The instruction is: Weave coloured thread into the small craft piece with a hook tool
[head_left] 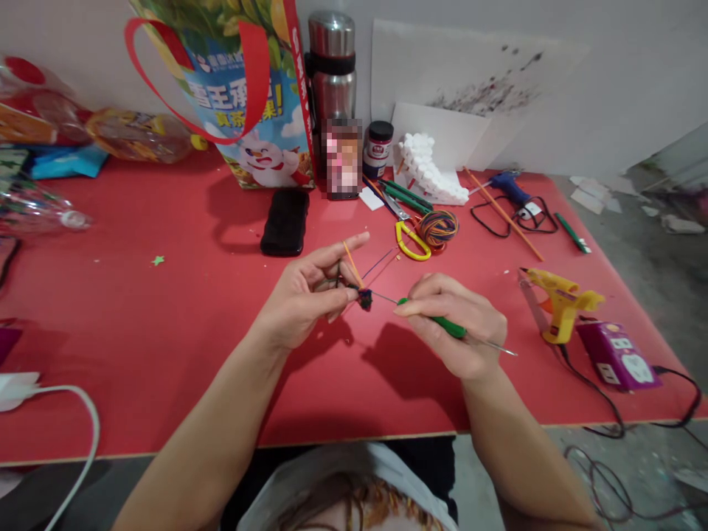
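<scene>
Between thumb and fingers, my left hand pinches a small dark crocheted piece. Its index finger is stretched out, with an orange yarn strand running from it down to the piece. My right hand is closed around the green handle of a crochet hook. The hook's thin metal shaft reaches left to the dark piece, and its other metal end sticks out to the right below the hand. Behind the hands lies a multicoloured yarn ball beside yellow-handled scissors.
A black phone lies behind my left hand on the red table. To the right are a yellow glue gun, a purple power block and cables. A bag, thermos and jar stand at the back.
</scene>
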The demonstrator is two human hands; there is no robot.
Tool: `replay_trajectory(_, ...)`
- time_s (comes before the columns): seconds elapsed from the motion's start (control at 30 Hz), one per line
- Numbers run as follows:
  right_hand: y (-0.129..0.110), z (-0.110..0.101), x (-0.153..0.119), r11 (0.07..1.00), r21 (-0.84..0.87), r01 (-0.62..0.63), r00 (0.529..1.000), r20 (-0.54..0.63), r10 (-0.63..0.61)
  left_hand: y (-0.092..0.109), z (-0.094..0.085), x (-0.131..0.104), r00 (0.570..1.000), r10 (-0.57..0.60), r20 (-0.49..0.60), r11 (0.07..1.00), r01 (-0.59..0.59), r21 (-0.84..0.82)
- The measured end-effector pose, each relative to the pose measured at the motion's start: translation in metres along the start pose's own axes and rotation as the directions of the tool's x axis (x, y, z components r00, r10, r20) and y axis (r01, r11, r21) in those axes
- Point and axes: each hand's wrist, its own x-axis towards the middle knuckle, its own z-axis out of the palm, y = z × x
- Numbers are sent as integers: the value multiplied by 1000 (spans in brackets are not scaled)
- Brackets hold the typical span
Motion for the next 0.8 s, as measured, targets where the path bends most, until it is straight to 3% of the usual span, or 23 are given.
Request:
replay_trajectory(0.33,-1,2,0,1000,10,7,1000,-19,-6,1,2,0,1000,20,9,1000,-20,19)
replay_trajectory(0.8,-1,9,-1,990,-131,53,996,-58,-61,1,3,-2,1000,-8,-6,1000,8,-11)
